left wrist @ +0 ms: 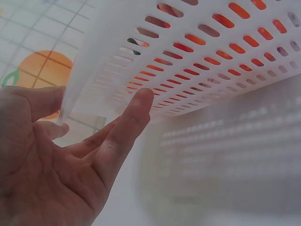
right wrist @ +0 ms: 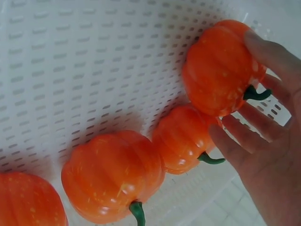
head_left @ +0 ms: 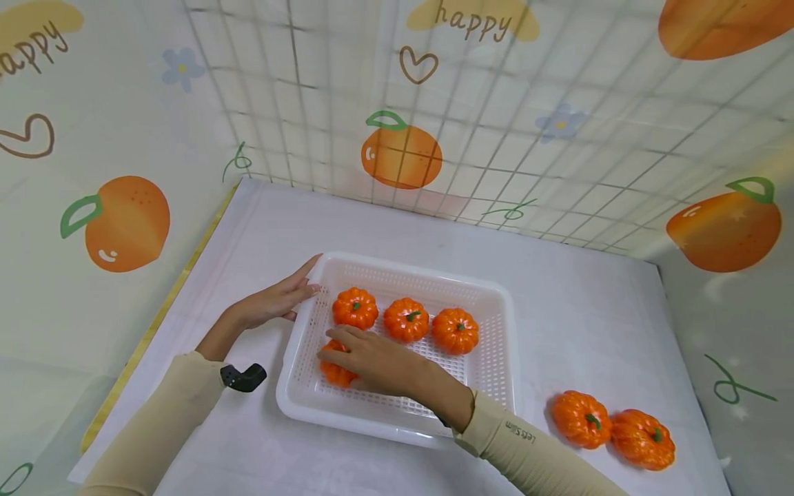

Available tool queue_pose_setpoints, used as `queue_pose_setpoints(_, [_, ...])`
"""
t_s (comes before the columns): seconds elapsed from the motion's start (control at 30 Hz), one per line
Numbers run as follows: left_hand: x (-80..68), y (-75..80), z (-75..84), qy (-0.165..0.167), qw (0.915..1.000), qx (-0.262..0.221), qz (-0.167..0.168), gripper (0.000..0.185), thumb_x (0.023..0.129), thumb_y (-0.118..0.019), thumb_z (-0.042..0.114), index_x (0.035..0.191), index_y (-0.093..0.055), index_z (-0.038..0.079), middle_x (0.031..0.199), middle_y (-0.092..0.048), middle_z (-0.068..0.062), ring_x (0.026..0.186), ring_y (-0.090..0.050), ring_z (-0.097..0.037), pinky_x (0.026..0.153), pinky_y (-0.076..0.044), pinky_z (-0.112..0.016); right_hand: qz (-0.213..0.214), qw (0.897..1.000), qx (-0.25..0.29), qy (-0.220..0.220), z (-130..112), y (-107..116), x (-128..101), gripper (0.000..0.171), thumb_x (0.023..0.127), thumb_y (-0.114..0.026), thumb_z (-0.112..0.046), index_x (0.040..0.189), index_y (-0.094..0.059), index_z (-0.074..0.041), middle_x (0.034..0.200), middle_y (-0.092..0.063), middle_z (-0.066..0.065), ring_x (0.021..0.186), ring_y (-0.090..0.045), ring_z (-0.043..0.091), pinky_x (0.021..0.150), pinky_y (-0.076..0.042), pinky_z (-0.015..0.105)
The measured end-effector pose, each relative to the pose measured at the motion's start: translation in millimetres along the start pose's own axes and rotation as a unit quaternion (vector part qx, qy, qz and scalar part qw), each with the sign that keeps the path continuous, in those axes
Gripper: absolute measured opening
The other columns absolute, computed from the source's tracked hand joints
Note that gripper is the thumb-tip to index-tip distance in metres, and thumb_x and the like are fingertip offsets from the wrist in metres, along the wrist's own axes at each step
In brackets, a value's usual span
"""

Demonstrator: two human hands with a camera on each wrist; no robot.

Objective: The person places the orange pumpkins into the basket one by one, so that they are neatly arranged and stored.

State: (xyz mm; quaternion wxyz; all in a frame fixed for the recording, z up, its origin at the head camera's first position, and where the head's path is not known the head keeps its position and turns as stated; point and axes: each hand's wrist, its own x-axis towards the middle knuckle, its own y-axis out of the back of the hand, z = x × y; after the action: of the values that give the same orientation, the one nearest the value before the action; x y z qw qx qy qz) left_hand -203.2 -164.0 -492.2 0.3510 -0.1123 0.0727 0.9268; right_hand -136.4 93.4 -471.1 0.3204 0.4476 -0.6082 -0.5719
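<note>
A white perforated basket (head_left: 347, 419) sits mid-table. Three small orange pumpkins (head_left: 355, 308) (head_left: 406, 319) (head_left: 455, 331) stand in a row across its back. My right hand (head_left: 350, 348) lies over another pumpkin (head_left: 335, 374) at the front left. In the right wrist view the right hand (right wrist: 263, 155) holds that pumpkin (right wrist: 218, 70) between thumb and fingers, by its green stem. Beside it are more pumpkins (right wrist: 181, 139) (right wrist: 113, 174). My left hand (head_left: 291, 293) rests with straight fingers on the basket's left rim. The left hand (left wrist: 94, 155) is open against the slotted wall (left wrist: 197, 56).
Two more orange pumpkins (head_left: 581, 419) (head_left: 642, 439) lie on the white tabletop right of the basket. A wire grid and orange-print wallpaper (head_left: 402, 155) close off the back and sides. A black strap piece (head_left: 243, 377) sits at my left wrist.
</note>
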Motion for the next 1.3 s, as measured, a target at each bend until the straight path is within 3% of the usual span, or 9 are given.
queue_pose_setpoints(0.47, [-0.2, 1.3, -2.9, 0.004, 1.0, 0.004, 0.001, 0.066, 0.109, -0.038, 0.033, 0.159, 0.004, 0.04, 0.143, -0.042, -0.024, 0.111, -0.061, -0.036, 0.085, -0.055, -0.046, 0.046, 0.998, 0.017, -0.024, 6, 22, -9, 0.061, 0.082, -0.084, -0.024, 0.137, -0.058, -0.023, 0.143, -0.046, 0.006, 0.13, -0.044, 0.023, 0.107, -0.041, 0.038])
queue_pose_setpoints(0.8, [-1.0, -1.0, 1.6, 0.005, 0.9999, 0.01, 0.007, 0.066, 0.109, -0.039, 0.033, 0.159, 0.003, 0.039, 0.141, -0.045, -0.023, 0.107, -0.063, -0.036, 0.082, -0.056, -0.044, 0.092, 0.992, 0.013, -0.089, 20, 51, -42, 0.063, 0.084, -0.083, -0.022, 0.139, -0.054, -0.024, 0.145, -0.044, 0.007, 0.134, -0.041, 0.027, 0.107, -0.041, 0.043])
queue_pose_setpoints(1.1, [-1.8, -0.9, 3.0, 0.005, 0.9999, 0.011, 0.01, 0.066, 0.109, -0.039, 0.034, 0.159, 0.004, 0.038, 0.141, -0.045, -0.023, 0.105, -0.063, -0.033, 0.082, -0.056, -0.044, 0.14, 0.974, 0.047, -0.174, 35, 65, -87, 0.069, 0.083, -0.084, -0.021, 0.143, -0.052, -0.02, 0.151, -0.04, 0.011, 0.138, -0.038, 0.03, 0.109, -0.034, 0.054])
queue_pose_setpoints(1.3, [-0.4, -0.4, 0.7, 0.006, 0.9998, 0.015, 0.011, 0.066, 0.109, -0.039, 0.034, 0.159, 0.004, 0.038, 0.14, -0.045, -0.023, 0.103, -0.062, -0.031, 0.081, -0.056, -0.042, 0.161, 0.951, 0.068, -0.253, 44, 60, -124, 0.071, 0.083, -0.083, -0.022, 0.146, -0.049, -0.022, 0.154, -0.037, 0.013, 0.139, -0.035, 0.036, 0.107, -0.031, 0.062])
